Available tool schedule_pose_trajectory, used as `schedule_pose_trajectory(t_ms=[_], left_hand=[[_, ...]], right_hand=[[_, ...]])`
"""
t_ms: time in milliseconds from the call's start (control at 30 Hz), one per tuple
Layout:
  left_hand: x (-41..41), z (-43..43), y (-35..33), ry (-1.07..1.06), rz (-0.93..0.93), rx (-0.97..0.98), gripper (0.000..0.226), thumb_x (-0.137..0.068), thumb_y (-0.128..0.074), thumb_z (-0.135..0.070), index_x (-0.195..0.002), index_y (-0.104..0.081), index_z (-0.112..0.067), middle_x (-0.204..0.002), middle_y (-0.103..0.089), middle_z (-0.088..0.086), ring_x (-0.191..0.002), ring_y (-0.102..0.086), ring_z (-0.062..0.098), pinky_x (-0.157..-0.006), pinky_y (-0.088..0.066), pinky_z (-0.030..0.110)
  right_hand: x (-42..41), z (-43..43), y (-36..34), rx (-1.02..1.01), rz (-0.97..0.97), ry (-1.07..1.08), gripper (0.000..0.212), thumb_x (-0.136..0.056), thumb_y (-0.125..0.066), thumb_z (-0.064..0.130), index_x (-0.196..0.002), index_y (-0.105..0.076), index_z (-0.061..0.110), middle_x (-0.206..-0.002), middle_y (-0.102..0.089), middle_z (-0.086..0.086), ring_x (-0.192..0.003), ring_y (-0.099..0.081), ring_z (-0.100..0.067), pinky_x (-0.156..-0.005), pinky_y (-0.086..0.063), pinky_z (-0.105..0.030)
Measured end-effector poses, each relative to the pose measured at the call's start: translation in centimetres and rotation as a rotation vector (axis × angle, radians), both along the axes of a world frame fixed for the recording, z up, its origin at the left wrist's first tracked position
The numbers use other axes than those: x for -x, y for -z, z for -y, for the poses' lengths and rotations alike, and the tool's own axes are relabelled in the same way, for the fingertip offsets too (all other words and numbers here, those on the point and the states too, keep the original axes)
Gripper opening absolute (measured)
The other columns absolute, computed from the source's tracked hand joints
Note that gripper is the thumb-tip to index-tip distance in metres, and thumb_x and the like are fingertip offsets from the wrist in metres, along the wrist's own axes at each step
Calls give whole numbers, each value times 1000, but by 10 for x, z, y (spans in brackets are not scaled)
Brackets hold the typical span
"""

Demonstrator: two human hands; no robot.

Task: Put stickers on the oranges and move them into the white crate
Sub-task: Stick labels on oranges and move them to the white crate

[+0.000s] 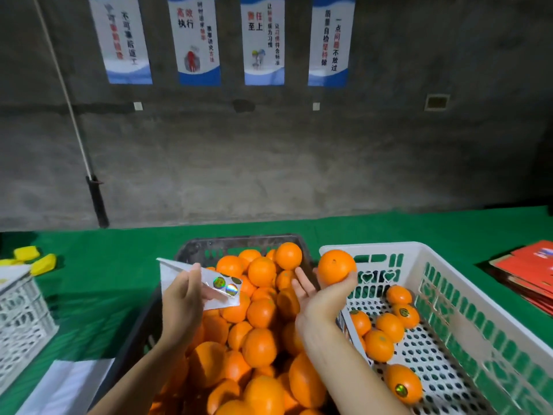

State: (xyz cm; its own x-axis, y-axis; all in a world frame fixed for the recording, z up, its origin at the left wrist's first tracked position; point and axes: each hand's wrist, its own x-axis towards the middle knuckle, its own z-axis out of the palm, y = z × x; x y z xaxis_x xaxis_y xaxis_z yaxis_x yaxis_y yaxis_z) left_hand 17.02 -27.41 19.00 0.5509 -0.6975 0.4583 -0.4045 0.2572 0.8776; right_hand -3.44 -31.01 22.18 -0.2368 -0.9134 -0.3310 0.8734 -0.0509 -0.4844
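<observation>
A dark crate (pixel 191 250) in the middle is heaped with several oranges (pixel 260 313). My left hand (pixel 179 304) holds a white sticker sheet (pixel 185 274) above it, with shiny round stickers (pixel 225 286) showing on the sheet. My right hand (pixel 323 298) holds one orange (pixel 335 266) up, palm toward me, over the gap between the two crates. To the right stands the white crate (pixel 449 265), with several oranges (pixel 389 330) in it. Some of those carry a sticker (pixel 401 390).
Green cloth (pixel 89 280) covers the table. Another white crate (pixel 21 319) stands at the left edge with yellow pieces (pixel 43 264) behind it. White paper (pixel 68 384) lies front left. Red cartons (pixel 529 271) are stacked at far right. A grey wall with posters rises behind.
</observation>
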Motion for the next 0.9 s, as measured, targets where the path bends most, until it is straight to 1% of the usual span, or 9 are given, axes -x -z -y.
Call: schedule_pose_trajectory(t_ms=[100,200,267,333,433,533,667,767,900], left_hand=[[8,-3,0,58,52,-15,60,-105,-44,-37,-56,-61,-8,-66,-67,8,-63,-66,10,-59,-48,36],[9,-4,1,122,68,-59,63,-104,-43,-42,-67,-62,5,-71,-69,12,-70,-71,22,-62,-54,45],[7,-2,1,138,60,-86,70,-100,-43,-52,-79,-62,12,-75,-67,25,-76,-68,39,-67,-54,55],[5,-1,1,172,35,-101,77,-93,-44,-60,-85,-61,14,-81,-65,31,-80,-66,43,-69,-53,56],[3,1,2,213,18,-104,77,-88,-48,-64,-80,-65,11,-75,-67,24,-72,-68,35,-62,-55,43],[3,2,5,270,-3,-117,56,-92,-49,-61,-76,-73,-13,-73,-74,7,-73,-73,21,-65,-58,37],[4,1,2,305,-71,-134,51,-92,-49,-62,-74,-74,-21,-73,-74,10,-78,-72,29,-75,-57,50],[7,-1,-1,361,-143,-162,46,-88,-50,-64,-78,-77,-28,-77,-77,8,-84,-74,22,-74,-60,37],[12,-2,-6,434,-241,-285,42,-80,-65,-57,-82,-75,-16,-84,-78,5,-88,-75,18,-74,-57,26]], right_hand=[[-1,0,5,-37,13,21,66,-96,-37,65,-150,-32,27,-132,-54,-3,-91,-73,-31,-74,-60,-43],[-7,0,3,-2,-184,-26,38,-98,-40,55,-128,-47,32,-118,-59,4,-92,-70,-23,-70,-55,-36],[-17,-6,1,74,-446,-52,15,-100,-43,39,-102,-56,31,-97,-62,4,-81,-64,-20,-64,-50,-35],[-26,-12,4,192,-837,-50,15,-99,-48,26,-90,-60,28,-87,-62,5,-81,-62,-19,-70,-49,-34],[-32,-21,16,481,-1341,-68,11,-96,-58,21,-91,-65,28,-96,-64,12,-93,-56,-5,-78,-43,-18],[-37,-23,27,715,-1724,-94,19,-96,-61,31,-113,-68,24,-112,-61,12,-104,-50,-5,-92,-40,-20],[-37,-23,27,744,-1821,-143,32,-96,-61,36,-126,-66,24,-118,-58,10,-108,-50,-10,-96,-41,-26],[-34,-21,24,747,-1797,-160,29,-95,-64,32,-122,-70,23,-114,-63,9,-107,-55,-14,-93,-45,-33],[-33,-24,23,768,-1793,-122,24,-94,-67,27,-117,-73,24,-111,-70,7,-103,-61,-15,-86,-50,-36]])
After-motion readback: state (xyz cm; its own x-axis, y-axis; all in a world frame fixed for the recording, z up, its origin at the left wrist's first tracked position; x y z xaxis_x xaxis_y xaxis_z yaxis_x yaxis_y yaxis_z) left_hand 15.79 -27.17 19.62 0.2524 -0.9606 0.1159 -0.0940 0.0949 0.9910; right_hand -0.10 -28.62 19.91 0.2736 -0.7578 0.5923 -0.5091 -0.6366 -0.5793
